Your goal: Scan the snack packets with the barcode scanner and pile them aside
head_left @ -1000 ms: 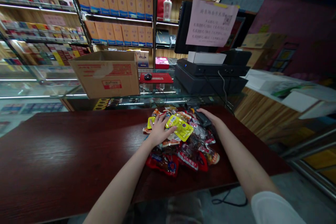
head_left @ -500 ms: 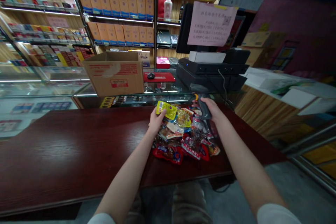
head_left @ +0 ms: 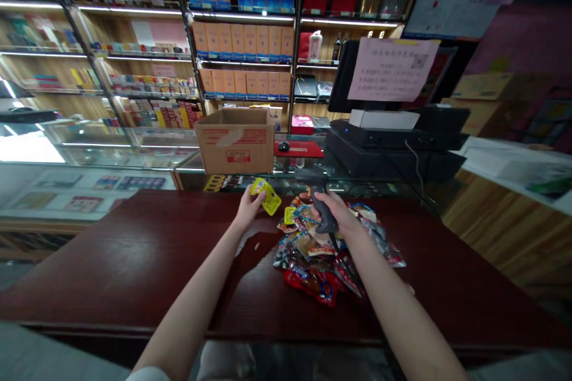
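Note:
Between the thumb and fingers of my left hand [head_left: 250,207] is a small yellow snack packet [head_left: 267,197], raised over the table left of the pile. My right hand [head_left: 336,209] is wrapped round the grip of a dark barcode scanner [head_left: 326,219], whose head points left toward the packet. Under the scanner lies a loose pile of snack packets [head_left: 308,244], mostly shiny clear, red and multicoloured wrappers. One more yellow packet [head_left: 289,215] rests at the pile's upper left. My right forearm hides part of the pile.
The dark red wooden table [head_left: 134,262] extends widely to the left. Behind it, an open cardboard box [head_left: 238,152] stands on a glass counter, beside a mouse [head_left: 283,146] on a red mat. A cash register with a monitor [head_left: 344,80] stands at the back right. Stocked shelves line the wall.
My view has turned left. My left hand has carried the yellow packet left, off the pile, and tilted it. The scanner in my right hand has swung left over the pile.

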The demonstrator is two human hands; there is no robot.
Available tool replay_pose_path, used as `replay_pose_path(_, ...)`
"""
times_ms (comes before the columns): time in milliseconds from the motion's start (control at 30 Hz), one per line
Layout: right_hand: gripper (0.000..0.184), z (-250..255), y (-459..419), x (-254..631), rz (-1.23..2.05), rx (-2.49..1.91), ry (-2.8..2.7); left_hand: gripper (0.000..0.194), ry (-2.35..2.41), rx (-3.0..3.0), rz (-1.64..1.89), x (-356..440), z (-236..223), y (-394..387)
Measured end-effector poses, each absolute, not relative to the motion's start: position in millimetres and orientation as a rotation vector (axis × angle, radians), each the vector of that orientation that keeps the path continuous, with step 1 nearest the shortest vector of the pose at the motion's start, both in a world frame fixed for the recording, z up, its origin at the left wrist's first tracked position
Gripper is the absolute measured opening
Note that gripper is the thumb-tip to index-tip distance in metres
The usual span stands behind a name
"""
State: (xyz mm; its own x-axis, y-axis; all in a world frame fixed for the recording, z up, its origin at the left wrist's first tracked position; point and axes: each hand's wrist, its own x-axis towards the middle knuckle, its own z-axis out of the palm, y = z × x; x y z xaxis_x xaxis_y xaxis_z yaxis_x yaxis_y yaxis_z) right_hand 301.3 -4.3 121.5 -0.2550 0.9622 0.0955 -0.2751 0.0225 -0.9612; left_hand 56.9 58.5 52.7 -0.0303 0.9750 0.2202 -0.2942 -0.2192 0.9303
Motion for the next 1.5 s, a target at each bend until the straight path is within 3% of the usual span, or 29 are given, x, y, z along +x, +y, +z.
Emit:
replay_pose_path(300, 0.041, 88.2, -8.9, 288.0, 1.596, -0.908, -1.295, 0.065, 0.971, 1.311, 1.409, 44.3, 20.0, 66.6)
replay_pose_path(533, 0.043, 84.6, -18.0, 286.7, 1.587, -0.944, -1.276, 0.052, 1.236, 1.577, 1.278, 44.6, 19.7, 59.0)
replay_pose_path(733, 0.044, 87.5, -18.1, 290.9, 1.57, -0.962, -1.274, 0.063, 1.234, 1.663, 1.206, 46.7, 30.5, 48.0)
replay_pose_path(900, 0.04, 95.8, -22.7, 297.1, 1.597, -0.896, -1.227, 0.062, 1.97, 1.808, 0.854, 26.6, 52.0, 40.7)
replay_pose_path(1033, 0.04, 106.1, -25.7, 307.4, 1.538, -0.876, -1.243, 0.051, 2.411, 1.75, 0.473, -11.0, 63.2, 36.4)
replay_pose_path(1167, 0.037, 117.3, -28.3, 324.0, 1.357, -0.891, -1.229, 0.052, 2.856, 1.636, 0.473, -32.2, 61.2, 32.6)
replay_pose_path(1367, 0.035, 128.0, -30.9, 354.6, 1.227, -0.965, -1.215, 0.04, 2.56, 1.988, 0.279, -26.7, 45.1, 37.2)
replay_pose_path(1500, 0.034, 128.6, -30.6, 369.1, 1.234, -0.962, -1.155, 0.043, 2.617, 1.95, 0.3, -31.0, 36.1, 43.2)
